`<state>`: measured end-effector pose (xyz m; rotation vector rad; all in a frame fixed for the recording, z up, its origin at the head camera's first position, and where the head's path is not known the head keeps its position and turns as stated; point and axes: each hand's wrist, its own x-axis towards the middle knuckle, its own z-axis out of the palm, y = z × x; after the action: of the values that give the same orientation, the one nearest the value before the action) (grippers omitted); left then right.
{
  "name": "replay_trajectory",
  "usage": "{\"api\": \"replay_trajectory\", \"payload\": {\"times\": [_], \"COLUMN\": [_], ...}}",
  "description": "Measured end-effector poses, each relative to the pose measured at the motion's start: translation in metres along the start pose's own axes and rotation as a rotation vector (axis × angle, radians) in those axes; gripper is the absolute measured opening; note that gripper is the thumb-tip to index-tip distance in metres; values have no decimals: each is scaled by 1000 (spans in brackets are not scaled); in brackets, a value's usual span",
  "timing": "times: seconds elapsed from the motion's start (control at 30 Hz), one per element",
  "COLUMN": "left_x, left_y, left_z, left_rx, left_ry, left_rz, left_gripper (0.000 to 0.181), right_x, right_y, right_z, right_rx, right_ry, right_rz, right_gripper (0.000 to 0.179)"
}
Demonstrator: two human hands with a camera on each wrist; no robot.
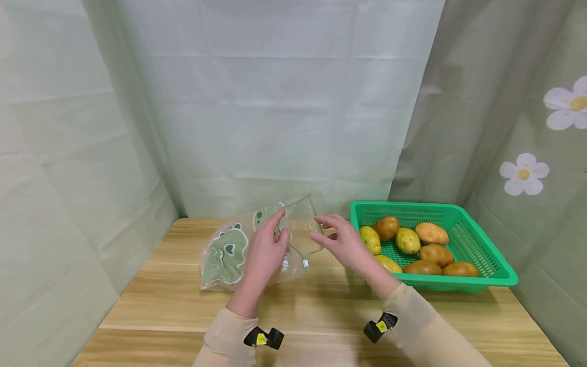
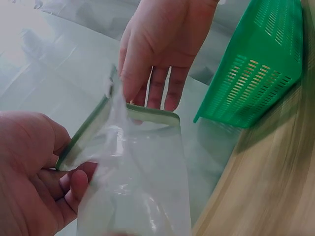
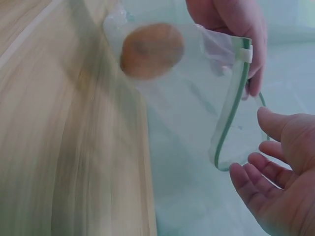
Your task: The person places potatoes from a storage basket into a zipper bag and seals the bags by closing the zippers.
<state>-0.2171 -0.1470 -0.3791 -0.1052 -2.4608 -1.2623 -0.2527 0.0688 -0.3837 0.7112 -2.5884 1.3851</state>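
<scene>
A clear zip bag (image 1: 293,224) with a green-edged mouth and green cartoon prints lies on its side, its mouth spread toward the right. My left hand (image 1: 268,250) grips the bag by its rim, fingers curled at the edge in the left wrist view. Around the far side of the mouth my right hand (image 1: 344,242) is held with thumb and fingers apart, fingertips right at the rim. A white slider (image 3: 246,54) sits at one end of the green strip. Through the plastic, the right wrist view shows a brown potato (image 3: 152,50) inside the bag.
A green perforated basket (image 1: 497,267) stands right of the hands, holding several brown potatoes (image 1: 436,254) and yellow ones (image 1: 407,241). Pale curtains (image 1: 275,117) hang behind and beside the wooden table (image 1: 321,316).
</scene>
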Motion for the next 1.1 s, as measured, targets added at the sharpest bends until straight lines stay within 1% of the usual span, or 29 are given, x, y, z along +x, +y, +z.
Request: {"api": "replay_trajectory", "payload": {"times": [0.13, 0.3, 0.5, 0.63, 0.87, 1.1], "left_x": [0, 0, 1, 1, -1, -1], "left_y": [-1, -1, -2, -1, 0, 0], "left_z": [1, 1, 1, 1, 0, 0], "left_rx": [1, 1, -1, -2, 4, 0], "left_ry": [9, 4, -7, -11, -22, -17], "left_rz": [6, 10, 14, 19, 9, 19], "left_gripper": [56, 57, 57, 56, 56, 57], "right_x": [-3, -9, -16, -18, -24, -29], "right_y": [3, 10, 19, 25, 42, 56], "right_z": [-8, -24, -45, -58, -76, -88], "right_rx": [-46, -112, -203, -227, -252, -275], "right_ry": [23, 33, 33, 25, 31, 11], "right_rz": [-3, -5, 46, 64, 71, 80], "right_gripper": [52, 53, 63, 67, 68, 70]}}
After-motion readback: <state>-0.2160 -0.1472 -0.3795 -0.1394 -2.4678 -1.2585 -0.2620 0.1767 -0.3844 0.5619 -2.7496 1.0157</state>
